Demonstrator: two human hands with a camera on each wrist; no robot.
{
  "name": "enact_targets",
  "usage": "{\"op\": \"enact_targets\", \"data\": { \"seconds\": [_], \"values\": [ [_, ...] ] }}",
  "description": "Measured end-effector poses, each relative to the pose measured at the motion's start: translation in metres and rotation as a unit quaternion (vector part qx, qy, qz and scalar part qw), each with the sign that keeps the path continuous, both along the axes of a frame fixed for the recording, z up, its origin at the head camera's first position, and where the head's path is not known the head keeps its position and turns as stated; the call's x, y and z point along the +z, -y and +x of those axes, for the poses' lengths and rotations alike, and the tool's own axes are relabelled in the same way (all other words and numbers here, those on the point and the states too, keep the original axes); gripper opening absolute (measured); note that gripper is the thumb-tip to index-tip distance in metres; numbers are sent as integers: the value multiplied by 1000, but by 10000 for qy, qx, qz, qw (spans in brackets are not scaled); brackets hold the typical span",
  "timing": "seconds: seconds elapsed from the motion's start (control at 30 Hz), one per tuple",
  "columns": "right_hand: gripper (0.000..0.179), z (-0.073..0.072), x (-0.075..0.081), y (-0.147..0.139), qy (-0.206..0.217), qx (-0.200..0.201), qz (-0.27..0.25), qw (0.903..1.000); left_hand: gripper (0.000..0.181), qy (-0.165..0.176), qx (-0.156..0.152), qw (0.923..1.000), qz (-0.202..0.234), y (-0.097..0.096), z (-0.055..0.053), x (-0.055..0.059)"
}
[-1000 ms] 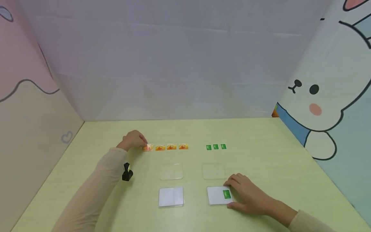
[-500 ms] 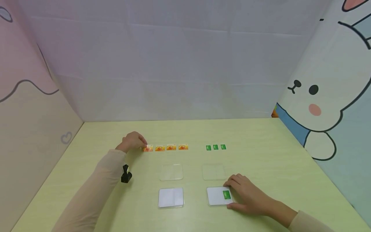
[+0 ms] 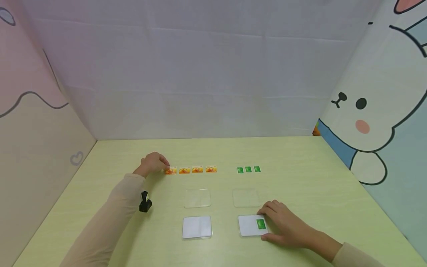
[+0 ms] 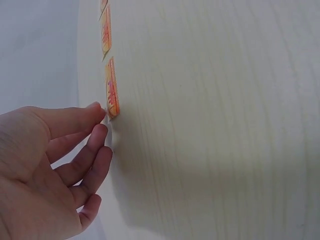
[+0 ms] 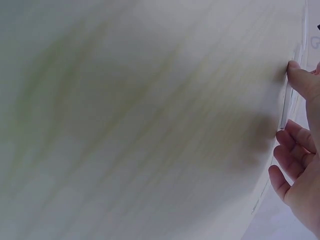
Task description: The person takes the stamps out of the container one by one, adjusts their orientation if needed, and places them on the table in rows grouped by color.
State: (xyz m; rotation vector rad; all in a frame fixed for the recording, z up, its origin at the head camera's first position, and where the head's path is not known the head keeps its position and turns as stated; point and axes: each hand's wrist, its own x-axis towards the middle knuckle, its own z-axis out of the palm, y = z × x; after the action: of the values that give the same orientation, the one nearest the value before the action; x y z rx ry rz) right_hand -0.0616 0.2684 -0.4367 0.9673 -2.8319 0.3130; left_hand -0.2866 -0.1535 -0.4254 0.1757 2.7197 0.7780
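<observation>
My left hand (image 3: pixel 153 163) reaches to the far left end of a row of small orange-and-yellow stickers. Its thumb and forefinger pinch the left edge of the leftmost orange sticker (image 3: pixel 171 170); in the left wrist view the fingertips meet this sticker (image 4: pixel 112 90) at its near end. At the front right, my right hand (image 3: pixel 283 224) grips the right side of a clear case with a white card (image 3: pixel 248 225), thumb on the near edge and fingers on the far edge. A green sticker (image 3: pixel 261 224) lies on that card. In the right wrist view the case (image 5: pixel 286 105) shows edge-on.
More orange stickers (image 3: pixel 197 169) continue the row, and small green stickers (image 3: pixel 248 169) lie to their right. Two clear lids, a left lid (image 3: pixel 197 198) and a right lid (image 3: pixel 245 197), lie mid-table. A second case with white card (image 3: pixel 197 227) sits at front left.
The leftmost orange sticker's face has gone from pale and glossy to a fuller orange in my left fingers. Both hands stay nearly in place.
</observation>
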Motion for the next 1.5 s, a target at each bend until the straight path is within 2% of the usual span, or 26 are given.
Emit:
{"op": "enact_targets", "data": {
  "seconds": [0.13, 0.3, 0.57, 0.67, 0.97, 1.5],
  "values": [
    [52, 0, 0, 1, 34, -25, 10, 10000, 16, -22, 39, 10000, 4, 1, 2, 0],
    [52, -1, 1, 2, 78, -81, 39, 9999, 18, -253, -17, 9997, 17, 4, 5, 0],
    [52, -1, 0, 1, 75, -89, 79, 9999, 19, -383, -327, 9973, 525, 9, 9, -3],
    [52, -1, -1, 0, 14, -55, 68, 10000, 18, -389, -428, 9969, 533, 9, 10, -3],
    [52, 0, 0, 0, -21, -4, 26, 10000, 17, -295, -580, 9963, 557, 9, 13, 0],
    [52, -1, -4, -2, -224, 87, -21, 9997, 13, -446, -1001, 9915, 705, 5, 30, 12]
  ]
}}
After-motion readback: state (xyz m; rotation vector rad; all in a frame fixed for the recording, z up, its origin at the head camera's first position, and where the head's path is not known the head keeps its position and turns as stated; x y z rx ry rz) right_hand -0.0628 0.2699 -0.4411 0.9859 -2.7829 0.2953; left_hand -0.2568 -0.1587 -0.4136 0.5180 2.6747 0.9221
